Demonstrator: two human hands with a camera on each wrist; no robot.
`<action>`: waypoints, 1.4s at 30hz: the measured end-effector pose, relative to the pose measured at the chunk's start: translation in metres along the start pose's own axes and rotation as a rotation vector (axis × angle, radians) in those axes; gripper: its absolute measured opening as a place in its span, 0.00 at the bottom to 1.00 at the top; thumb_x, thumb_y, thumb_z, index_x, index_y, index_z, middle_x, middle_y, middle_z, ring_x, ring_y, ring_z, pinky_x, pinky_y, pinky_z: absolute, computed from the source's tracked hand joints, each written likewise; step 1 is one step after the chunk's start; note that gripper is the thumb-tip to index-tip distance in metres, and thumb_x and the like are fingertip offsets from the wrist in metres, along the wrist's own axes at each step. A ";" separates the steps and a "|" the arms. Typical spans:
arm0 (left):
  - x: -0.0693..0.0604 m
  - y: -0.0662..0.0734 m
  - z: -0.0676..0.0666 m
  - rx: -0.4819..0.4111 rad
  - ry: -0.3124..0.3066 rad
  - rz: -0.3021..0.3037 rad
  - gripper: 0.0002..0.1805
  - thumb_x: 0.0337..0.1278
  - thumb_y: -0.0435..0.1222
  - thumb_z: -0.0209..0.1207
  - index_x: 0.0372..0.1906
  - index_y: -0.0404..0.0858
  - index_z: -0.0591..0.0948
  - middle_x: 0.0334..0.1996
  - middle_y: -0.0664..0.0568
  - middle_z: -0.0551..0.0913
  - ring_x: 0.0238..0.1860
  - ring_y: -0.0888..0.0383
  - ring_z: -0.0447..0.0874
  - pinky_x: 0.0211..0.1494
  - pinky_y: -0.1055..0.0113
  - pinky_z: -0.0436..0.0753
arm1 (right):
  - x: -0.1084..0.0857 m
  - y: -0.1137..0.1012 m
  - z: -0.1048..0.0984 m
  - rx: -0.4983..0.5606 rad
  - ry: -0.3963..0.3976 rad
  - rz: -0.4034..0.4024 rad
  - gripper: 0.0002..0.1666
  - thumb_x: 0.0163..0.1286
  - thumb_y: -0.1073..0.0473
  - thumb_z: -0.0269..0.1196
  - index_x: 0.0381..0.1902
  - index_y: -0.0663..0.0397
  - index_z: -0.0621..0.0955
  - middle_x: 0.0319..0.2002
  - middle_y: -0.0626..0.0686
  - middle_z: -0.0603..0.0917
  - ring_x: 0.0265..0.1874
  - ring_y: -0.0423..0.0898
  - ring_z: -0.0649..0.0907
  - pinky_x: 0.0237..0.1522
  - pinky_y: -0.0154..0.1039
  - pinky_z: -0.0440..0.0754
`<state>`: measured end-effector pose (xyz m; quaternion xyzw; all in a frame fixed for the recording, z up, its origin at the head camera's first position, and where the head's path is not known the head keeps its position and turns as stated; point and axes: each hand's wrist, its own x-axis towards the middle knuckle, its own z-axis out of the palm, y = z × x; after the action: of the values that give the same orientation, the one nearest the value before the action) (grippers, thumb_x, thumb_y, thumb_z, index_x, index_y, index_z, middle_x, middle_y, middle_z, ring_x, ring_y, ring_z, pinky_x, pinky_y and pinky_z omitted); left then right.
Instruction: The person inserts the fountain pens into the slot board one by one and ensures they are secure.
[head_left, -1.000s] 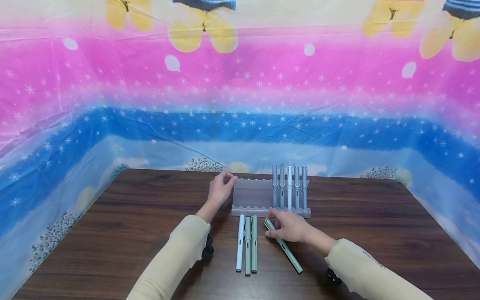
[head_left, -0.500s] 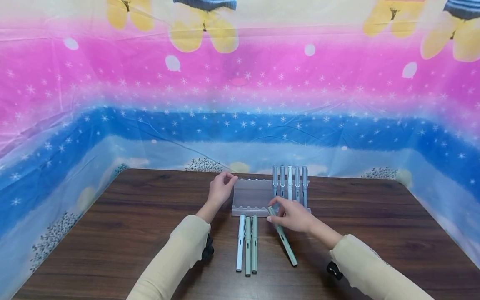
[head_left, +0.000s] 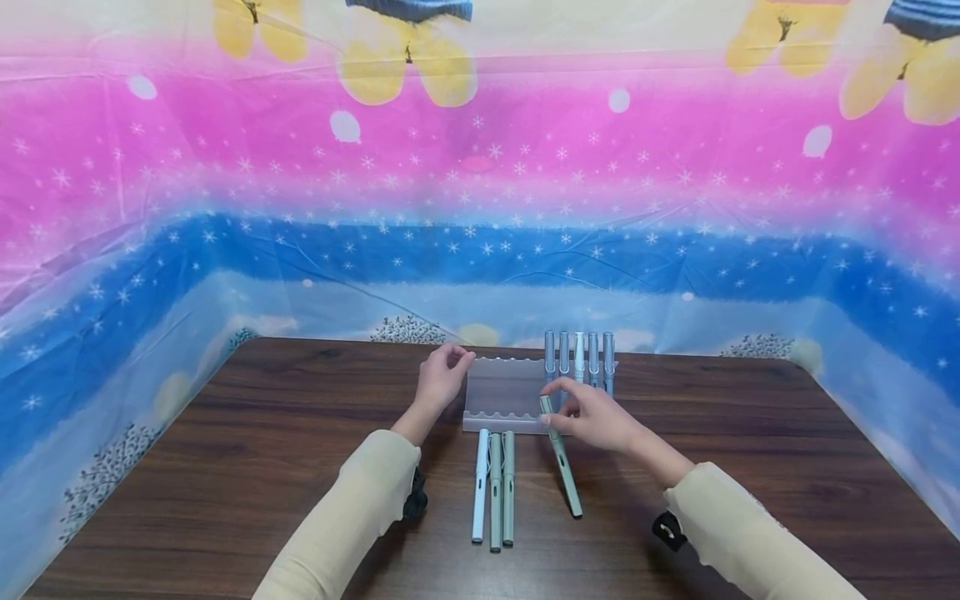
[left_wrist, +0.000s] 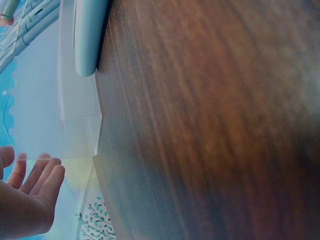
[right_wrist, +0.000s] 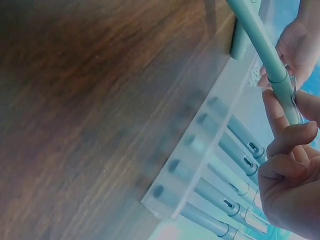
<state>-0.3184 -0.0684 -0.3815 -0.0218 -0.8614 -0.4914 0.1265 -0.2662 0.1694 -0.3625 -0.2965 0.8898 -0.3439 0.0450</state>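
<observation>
My right hand (head_left: 600, 417) pinches a sage-green capped pen (head_left: 565, 471) near its cap end, the barrel slanting down toward me. In the right wrist view, thumb and fingers close around that pen (right_wrist: 262, 47) beside its clip. My left hand (head_left: 440, 379) holds the left edge of a translucent pen rack (head_left: 502, 387); in the left wrist view, its fingers (left_wrist: 50, 182) meet the rack's side edge. Several grey-blue pens and a white pen (head_left: 579, 354) stand in the rack's right part, their lower parts partly hidden by my right hand.
Before the rack lie a white pen (head_left: 480, 487) and two green pens (head_left: 496, 492), side by side on the dark wooden table (head_left: 300, 442). A patterned cloth (head_left: 480, 250) hangs behind the table and along its sides.
My right hand has lifted the green pen and carried it forward toward the rack, turning it closer to upright. The left hand stays at the rack's edge.
</observation>
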 end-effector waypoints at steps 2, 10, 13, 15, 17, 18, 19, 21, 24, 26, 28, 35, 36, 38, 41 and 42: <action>0.000 0.000 0.000 0.003 -0.001 -0.001 0.11 0.58 0.40 0.52 0.35 0.36 0.76 0.37 0.46 0.78 0.40 0.50 0.74 0.44 0.57 0.71 | 0.000 0.000 -0.002 -0.001 -0.006 0.009 0.21 0.62 0.55 0.58 0.52 0.52 0.69 0.22 0.42 0.79 0.19 0.48 0.77 0.21 0.38 0.72; 0.000 0.001 -0.001 -0.010 -0.005 -0.010 0.11 0.58 0.41 0.52 0.35 0.36 0.76 0.36 0.46 0.78 0.40 0.51 0.74 0.44 0.58 0.71 | 0.002 -0.002 -0.011 0.019 0.018 0.012 0.22 0.63 0.56 0.57 0.54 0.50 0.68 0.27 0.45 0.81 0.26 0.50 0.79 0.25 0.40 0.75; 0.000 0.001 -0.001 -0.009 -0.005 -0.009 0.11 0.58 0.41 0.52 0.35 0.35 0.76 0.36 0.46 0.78 0.40 0.51 0.74 0.44 0.57 0.71 | 0.004 -0.002 -0.014 0.019 0.040 0.012 0.22 0.64 0.55 0.56 0.55 0.49 0.67 0.30 0.46 0.81 0.26 0.50 0.79 0.25 0.40 0.74; 0.000 0.001 -0.001 -0.008 -0.003 -0.008 0.11 0.58 0.40 0.52 0.35 0.35 0.76 0.37 0.46 0.78 0.40 0.50 0.74 0.44 0.57 0.71 | 0.005 -0.001 -0.016 0.019 0.058 0.009 0.21 0.64 0.55 0.56 0.55 0.48 0.67 0.30 0.46 0.81 0.26 0.50 0.79 0.25 0.40 0.73; 0.000 0.001 -0.001 -0.008 -0.002 -0.006 0.11 0.58 0.40 0.52 0.35 0.35 0.76 0.37 0.46 0.78 0.41 0.50 0.74 0.44 0.57 0.71 | 0.006 -0.002 -0.017 0.027 0.081 0.009 0.22 0.64 0.55 0.56 0.55 0.47 0.67 0.30 0.47 0.81 0.25 0.51 0.79 0.24 0.41 0.72; 0.001 0.001 -0.001 -0.008 -0.001 -0.006 0.11 0.58 0.40 0.52 0.35 0.35 0.76 0.37 0.46 0.78 0.41 0.50 0.74 0.44 0.57 0.71 | 0.006 -0.002 -0.018 0.032 0.093 0.017 0.22 0.63 0.55 0.56 0.55 0.46 0.67 0.30 0.47 0.81 0.26 0.51 0.79 0.23 0.41 0.72; 0.000 0.001 0.000 -0.008 0.000 -0.005 0.11 0.58 0.40 0.52 0.35 0.35 0.76 0.37 0.46 0.78 0.41 0.50 0.74 0.44 0.57 0.71 | 0.007 -0.002 -0.018 0.039 0.104 0.021 0.22 0.63 0.55 0.56 0.55 0.46 0.67 0.30 0.48 0.81 0.26 0.52 0.79 0.22 0.41 0.72; 0.001 0.001 0.000 -0.008 0.002 -0.002 0.10 0.58 0.40 0.52 0.35 0.35 0.76 0.37 0.45 0.78 0.41 0.50 0.74 0.44 0.57 0.71 | 0.009 -0.002 -0.019 0.047 0.128 0.023 0.22 0.63 0.54 0.57 0.55 0.48 0.67 0.31 0.49 0.81 0.27 0.51 0.79 0.22 0.41 0.72; 0.000 0.000 0.000 -0.004 0.003 0.004 0.10 0.58 0.40 0.52 0.35 0.35 0.76 0.37 0.45 0.78 0.40 0.50 0.74 0.43 0.57 0.71 | 0.011 -0.002 -0.021 0.046 0.162 0.024 0.23 0.64 0.55 0.56 0.55 0.49 0.67 0.32 0.50 0.81 0.25 0.52 0.79 0.20 0.42 0.72; 0.001 0.000 0.000 0.000 0.002 0.007 0.11 0.58 0.40 0.52 0.35 0.35 0.76 0.37 0.45 0.78 0.40 0.50 0.74 0.43 0.57 0.71 | 0.012 0.000 -0.021 0.032 0.185 0.013 0.23 0.64 0.55 0.56 0.56 0.50 0.66 0.32 0.50 0.81 0.23 0.52 0.79 0.21 0.42 0.72; 0.000 0.000 0.000 0.003 -0.001 0.007 0.11 0.58 0.40 0.52 0.35 0.35 0.76 0.37 0.45 0.78 0.40 0.50 0.74 0.43 0.57 0.71 | 0.014 0.002 -0.022 0.023 0.210 0.001 0.23 0.64 0.56 0.56 0.56 0.50 0.66 0.32 0.51 0.81 0.21 0.52 0.78 0.20 0.41 0.72; 0.001 -0.001 0.001 -0.004 0.002 0.006 0.11 0.58 0.40 0.52 0.35 0.35 0.76 0.37 0.46 0.78 0.40 0.50 0.74 0.43 0.57 0.71 | 0.020 0.002 -0.027 -0.013 0.303 -0.043 0.22 0.64 0.57 0.56 0.56 0.52 0.67 0.31 0.52 0.81 0.16 0.47 0.74 0.18 0.40 0.70; 0.001 -0.001 0.000 -0.005 0.002 0.006 0.11 0.58 0.40 0.52 0.35 0.35 0.76 0.37 0.46 0.78 0.40 0.50 0.74 0.43 0.57 0.71 | 0.021 0.001 -0.028 -0.017 0.314 -0.045 0.22 0.64 0.57 0.56 0.56 0.52 0.67 0.31 0.52 0.81 0.15 0.46 0.73 0.18 0.40 0.69; 0.001 -0.001 0.000 -0.007 0.002 0.006 0.11 0.58 0.40 0.52 0.35 0.35 0.76 0.37 0.45 0.78 0.40 0.50 0.74 0.43 0.57 0.71 | 0.023 0.000 -0.029 -0.022 0.333 -0.045 0.22 0.64 0.57 0.56 0.56 0.52 0.67 0.32 0.52 0.82 0.13 0.45 0.71 0.17 0.40 0.69; 0.001 -0.001 0.000 -0.007 0.003 0.006 0.11 0.58 0.40 0.52 0.35 0.35 0.76 0.37 0.45 0.78 0.40 0.50 0.74 0.43 0.57 0.71 | 0.026 0.000 -0.029 -0.027 0.360 -0.047 0.22 0.64 0.56 0.56 0.56 0.51 0.67 0.32 0.52 0.82 0.13 0.44 0.71 0.18 0.40 0.69; 0.001 -0.001 0.000 -0.007 0.004 0.006 0.11 0.58 0.40 0.52 0.35 0.35 0.76 0.37 0.45 0.78 0.40 0.50 0.74 0.43 0.57 0.71 | 0.026 -0.001 -0.029 -0.029 0.369 -0.050 0.22 0.64 0.56 0.56 0.56 0.50 0.67 0.32 0.52 0.82 0.14 0.44 0.72 0.18 0.40 0.69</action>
<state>-0.3193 -0.0688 -0.3823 -0.0239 -0.8595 -0.4939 0.1295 -0.2956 0.1714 -0.3366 -0.2513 0.8802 -0.3805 -0.1319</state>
